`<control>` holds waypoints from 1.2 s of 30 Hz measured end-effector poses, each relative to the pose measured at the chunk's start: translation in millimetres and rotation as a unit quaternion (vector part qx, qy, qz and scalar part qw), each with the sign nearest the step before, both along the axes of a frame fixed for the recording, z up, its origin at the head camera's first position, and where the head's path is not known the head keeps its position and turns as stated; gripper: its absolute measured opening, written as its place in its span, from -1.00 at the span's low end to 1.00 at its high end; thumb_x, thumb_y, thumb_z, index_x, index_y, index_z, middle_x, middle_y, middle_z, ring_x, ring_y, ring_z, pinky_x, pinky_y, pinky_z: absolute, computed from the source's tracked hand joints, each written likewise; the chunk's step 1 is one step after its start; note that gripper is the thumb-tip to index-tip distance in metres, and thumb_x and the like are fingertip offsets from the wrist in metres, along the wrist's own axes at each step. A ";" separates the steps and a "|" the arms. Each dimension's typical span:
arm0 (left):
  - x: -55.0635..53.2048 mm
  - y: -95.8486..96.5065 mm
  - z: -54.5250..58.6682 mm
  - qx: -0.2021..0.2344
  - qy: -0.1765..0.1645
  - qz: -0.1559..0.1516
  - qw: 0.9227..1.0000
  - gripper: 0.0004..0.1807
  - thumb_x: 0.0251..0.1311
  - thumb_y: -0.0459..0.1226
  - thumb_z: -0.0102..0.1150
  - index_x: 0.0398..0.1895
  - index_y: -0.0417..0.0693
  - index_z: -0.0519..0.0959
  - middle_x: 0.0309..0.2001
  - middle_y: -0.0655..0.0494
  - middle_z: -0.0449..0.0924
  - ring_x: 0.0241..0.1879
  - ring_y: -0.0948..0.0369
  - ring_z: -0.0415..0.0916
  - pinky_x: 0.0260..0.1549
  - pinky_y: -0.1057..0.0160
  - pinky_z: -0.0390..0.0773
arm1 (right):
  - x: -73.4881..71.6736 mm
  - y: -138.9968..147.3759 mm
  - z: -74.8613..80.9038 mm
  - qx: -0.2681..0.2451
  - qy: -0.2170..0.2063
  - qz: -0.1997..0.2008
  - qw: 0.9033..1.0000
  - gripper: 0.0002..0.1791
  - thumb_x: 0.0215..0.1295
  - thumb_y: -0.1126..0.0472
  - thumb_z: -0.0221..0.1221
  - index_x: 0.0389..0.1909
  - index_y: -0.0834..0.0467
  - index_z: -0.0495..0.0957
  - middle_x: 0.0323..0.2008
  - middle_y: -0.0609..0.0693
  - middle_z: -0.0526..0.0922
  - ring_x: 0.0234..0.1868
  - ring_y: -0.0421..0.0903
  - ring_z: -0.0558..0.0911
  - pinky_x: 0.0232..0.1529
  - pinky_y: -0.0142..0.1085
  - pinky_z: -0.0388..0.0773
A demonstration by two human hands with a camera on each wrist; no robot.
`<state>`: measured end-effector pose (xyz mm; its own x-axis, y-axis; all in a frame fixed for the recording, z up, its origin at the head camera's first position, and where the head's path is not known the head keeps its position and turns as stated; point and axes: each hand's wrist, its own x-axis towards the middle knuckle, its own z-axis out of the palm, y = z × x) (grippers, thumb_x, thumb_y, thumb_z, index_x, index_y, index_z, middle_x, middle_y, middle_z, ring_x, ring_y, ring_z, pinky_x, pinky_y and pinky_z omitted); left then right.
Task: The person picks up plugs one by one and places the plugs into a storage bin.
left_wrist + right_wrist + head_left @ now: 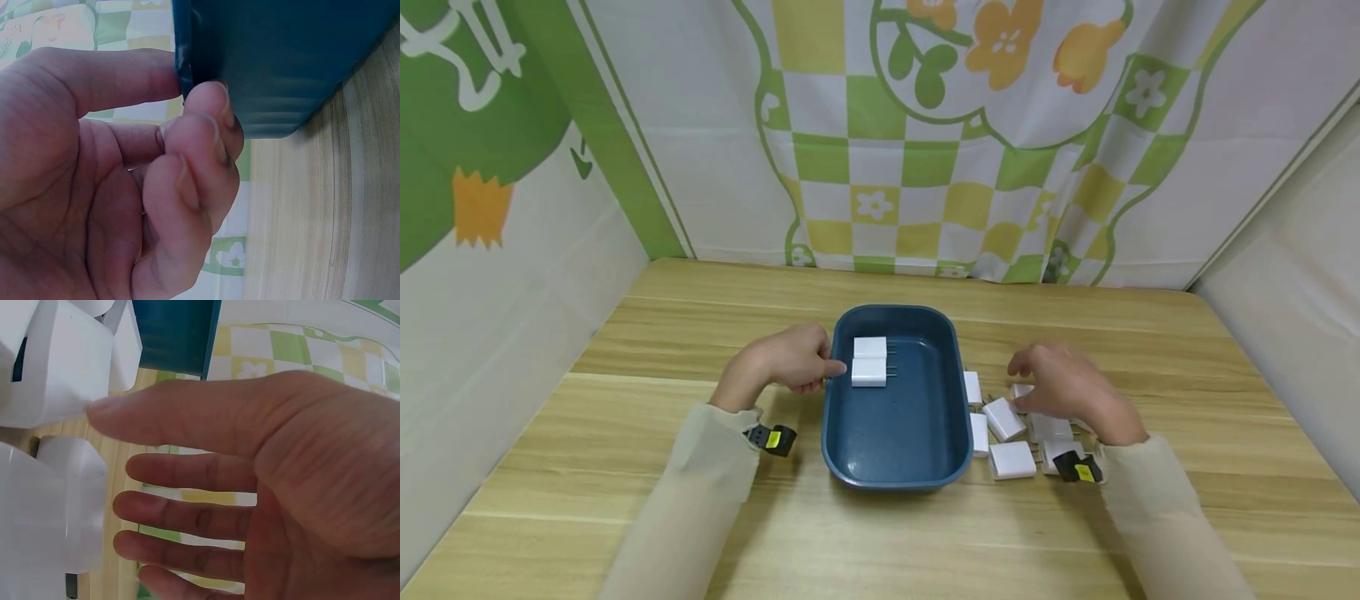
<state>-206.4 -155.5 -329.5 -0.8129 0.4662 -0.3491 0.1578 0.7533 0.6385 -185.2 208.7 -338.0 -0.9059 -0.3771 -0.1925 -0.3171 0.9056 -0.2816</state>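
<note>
A dark blue tray [898,437] stands on the table between the hands. Its left wall is pinched by my left hand [793,358], the thumb over the rim and the curled fingers outside, as the left wrist view shows. Two white plug chargers lie inside near that wall, a rear one [869,347] and a front one [868,373], prongs pointing right. My right hand [1063,383] is over the loose chargers right of the tray, fingers spread and nothing between them. In the right wrist view its thumb tip overlaps the edge of one white charger [72,369].
Several white chargers lie in a loose group close against the tray's right side, among them a front one [1012,460] and a tilted one [1003,419]. Some are partly hidden under the right hand. A patterned curtain [925,200] hangs behind the wooden table [715,287].
</note>
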 end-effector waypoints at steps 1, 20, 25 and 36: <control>0.0 0.0 0.0 0.000 0.000 0.000 1.000 -0.58 0.46 -0.29 0.13 -0.64 -0.26 0.56 -0.71 0.10 0.47 -0.70 0.26 0.38 -0.61 0.33 0.45 | 0.1 0.2 -0.2 0.002 -0.002 0.002 1.000 -0.53 0.11 0.20 0.48 0.04 0.27 0.66 -0.06 0.19 0.68 -0.05 0.15 0.64 -0.08 0.06 0.57; -1.2 -1.0 -1.9 0.001 -0.001 0.000 1.000 -0.56 0.46 -0.29 0.13 -0.67 -0.22 0.55 -0.71 0.11 0.46 -0.70 0.26 0.36 -0.61 0.34 0.44 | -2.9 1.0 -6.9 0.036 -0.026 -0.009 0.999 -0.57 0.05 0.26 0.45 -0.01 0.26 0.67 -0.06 0.14 0.69 -0.05 0.10 0.64 -0.04 0.05 0.57; -1.7 -0.7 -2.5 0.001 -0.001 0.001 1.000 -0.56 0.46 -0.28 0.13 -0.67 -0.21 0.55 -0.71 0.11 0.46 -0.69 0.26 0.36 -0.61 0.33 0.44 | -4.1 1.3 -8.8 0.042 -0.027 -0.020 0.999 -0.55 0.04 0.26 0.44 0.00 0.27 0.67 -0.04 0.15 0.68 -0.07 0.08 0.63 -0.04 0.06 0.56; -0.6 0.5 -0.2 -0.013 0.012 -0.006 1.000 -0.57 0.45 -0.28 0.13 -0.67 -0.19 0.55 -0.72 0.13 0.47 -0.70 0.27 0.37 -0.61 0.34 0.44 | -2.3 -2.4 -11.6 0.049 -0.020 -0.018 0.998 -0.59 0.04 0.33 0.37 -0.01 0.25 0.68 -0.02 0.15 0.68 -0.14 0.03 0.59 -0.10 0.03 0.54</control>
